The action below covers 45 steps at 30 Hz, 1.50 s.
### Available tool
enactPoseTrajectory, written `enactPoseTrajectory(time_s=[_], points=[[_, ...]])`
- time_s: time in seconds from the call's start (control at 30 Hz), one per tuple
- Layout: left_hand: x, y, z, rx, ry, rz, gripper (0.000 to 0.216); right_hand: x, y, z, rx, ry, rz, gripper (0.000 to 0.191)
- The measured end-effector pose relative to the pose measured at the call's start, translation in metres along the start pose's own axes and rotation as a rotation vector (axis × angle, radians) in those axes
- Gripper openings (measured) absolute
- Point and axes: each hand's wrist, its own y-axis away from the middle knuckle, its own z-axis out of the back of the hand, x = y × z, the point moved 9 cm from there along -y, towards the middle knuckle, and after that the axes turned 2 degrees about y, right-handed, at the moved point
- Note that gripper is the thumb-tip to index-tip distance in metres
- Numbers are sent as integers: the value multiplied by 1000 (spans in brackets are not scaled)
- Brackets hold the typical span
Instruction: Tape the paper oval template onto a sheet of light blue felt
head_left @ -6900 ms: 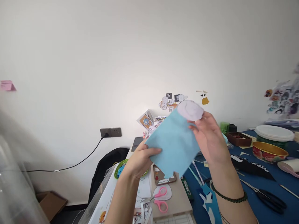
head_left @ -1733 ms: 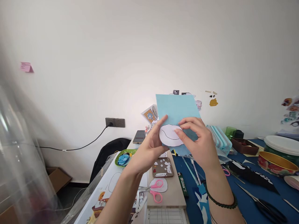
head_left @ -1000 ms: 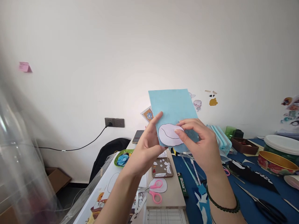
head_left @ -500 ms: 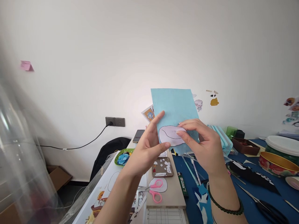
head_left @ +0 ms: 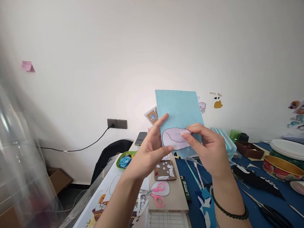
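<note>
I hold a light blue sheet (head_left: 179, 107) upright in front of me, above the table. A white oval paper cut-out (head_left: 174, 138) with a black outline lies flat against its lower part. My left hand (head_left: 149, 152) pinches the sheet's lower left edge, thumb on the front beside the cut-out. My right hand (head_left: 210, 148) grips the lower right side, its thumb and forefinger pressing the cut-out onto the sheet. A dark beaded bracelet (head_left: 229, 210) sits on my right wrist.
Below lie pink scissors (head_left: 158, 194), a brown tray of small pieces (head_left: 165, 170), a green dish (head_left: 124, 159), a phone (head_left: 141, 138) and printed drawings. To the right, a blue mat (head_left: 257, 205) carries black scissors (head_left: 273, 215), a gold tin (head_left: 282, 166) and a white lidded tub (head_left: 287, 145).
The blue sheet was turned upright and the white cut-out brought from its top edge down onto its lower front. Over the last second both hands only shift slightly, pressing the cut-out.
</note>
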Motion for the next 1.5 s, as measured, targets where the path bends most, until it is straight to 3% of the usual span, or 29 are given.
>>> enactPoseTrajectory(time_s=[1.5], points=[[1,2,-3,19,192,74,64,-5,2,-3,14,-29,-69,10]])
